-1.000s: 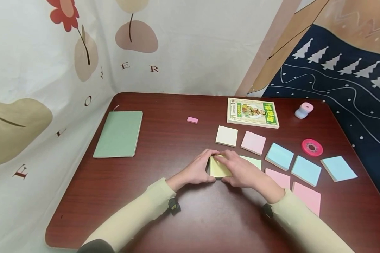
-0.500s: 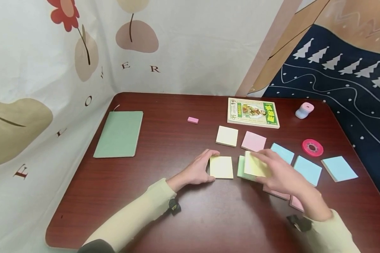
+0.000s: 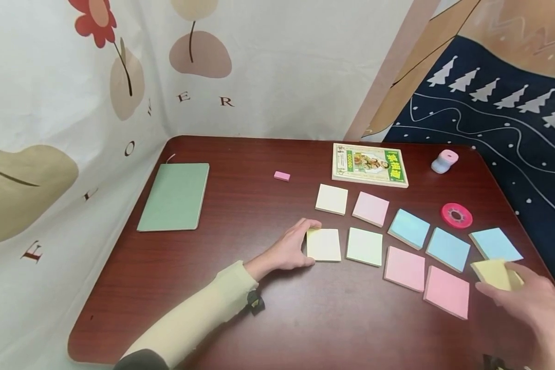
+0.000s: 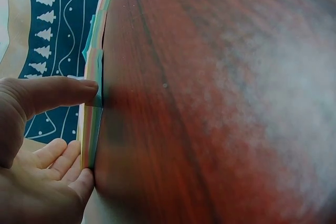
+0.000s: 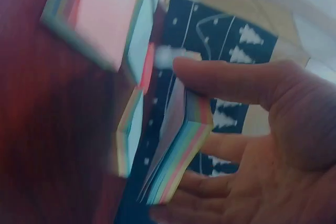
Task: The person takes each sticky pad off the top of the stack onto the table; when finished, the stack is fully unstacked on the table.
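A pale yellow sticky note pad [image 3: 325, 246] lies on the table, gripped along its left side by the left hand [image 3: 287, 249]. In the left wrist view the thumb [image 4: 63, 92] touches one edge of this multicoloured pad [image 4: 92, 140] and the fingers lie round the opposite edge. Far to the right, the right hand [image 3: 534, 295] holds a yellow sticky note pad [image 3: 492, 273], tilted and raised off the table, close to a blue pad [image 3: 496, 244]. Thumb and fingers pinch that pad [image 5: 181, 153] from two sides in the right wrist view.
Between the hands lie a pale green pad [image 3: 364, 246], pink pads [image 3: 446, 292] and blue pads [image 3: 409, 228]. Behind them are a cream pad [image 3: 331, 199], a pink tape roll [image 3: 456, 216] and a book [image 3: 370, 164]. A green notebook [image 3: 173, 197] lies left.
The right hand has lifted the yellow pad off the pale yellow one and carried it right, over the green and pink pads, to the table's right side. The left hand has stayed put.
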A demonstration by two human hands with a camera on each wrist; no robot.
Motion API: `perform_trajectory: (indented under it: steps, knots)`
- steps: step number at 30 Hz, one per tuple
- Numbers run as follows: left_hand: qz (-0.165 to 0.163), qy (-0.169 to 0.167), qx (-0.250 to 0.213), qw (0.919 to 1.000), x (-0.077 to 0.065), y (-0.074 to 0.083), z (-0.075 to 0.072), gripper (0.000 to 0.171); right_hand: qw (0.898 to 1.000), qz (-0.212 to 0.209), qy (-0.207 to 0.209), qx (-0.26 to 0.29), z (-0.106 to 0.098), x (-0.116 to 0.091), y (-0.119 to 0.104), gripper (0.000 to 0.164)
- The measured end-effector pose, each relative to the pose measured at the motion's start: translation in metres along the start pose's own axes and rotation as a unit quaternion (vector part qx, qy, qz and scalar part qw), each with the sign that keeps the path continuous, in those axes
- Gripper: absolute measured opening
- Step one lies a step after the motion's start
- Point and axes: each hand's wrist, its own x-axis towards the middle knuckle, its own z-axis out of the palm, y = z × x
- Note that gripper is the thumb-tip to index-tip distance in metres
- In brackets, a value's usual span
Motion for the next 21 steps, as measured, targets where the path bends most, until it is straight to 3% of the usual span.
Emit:
perform_trajectory:
  steps: [2, 4, 9, 13, 21]
  knots:
    - [-0.001, -0.001, 0.000, 1.0000, 0.000, 0.000, 0.000, 0.083, 0.998, 0.051, -0.019, -0.004, 0.001, 0.000, 0.006, 0.110]
    - [-0.001, 0.000, 0.000, 1.0000, 0.000, 0.001, -0.001, 0.083, 0.997, 0.075, -0.032, -0.017, 0.001, 0.001, 0.010, 0.112]
    - [-0.001, -0.002, 0.000, 1.0000, 0.001, 0.001, -0.001, 0.083, 0.994, 0.089, -0.054, -0.030, 0.004, 0.006, 0.016, 0.114]
    - [-0.001, -0.004, -0.001, 1.0000, 0.000, 0.002, 0.000, 0.082, 0.995, 0.071, -0.055, -0.034, 0.009, 0.012, 0.019, 0.110]
    - [0.001, -0.003, 0.000, 1.0000, 0.000, 0.001, 0.000, 0.082, 0.998, 0.021, -0.017, -0.059, 0.016, 0.019, 0.022, 0.102]
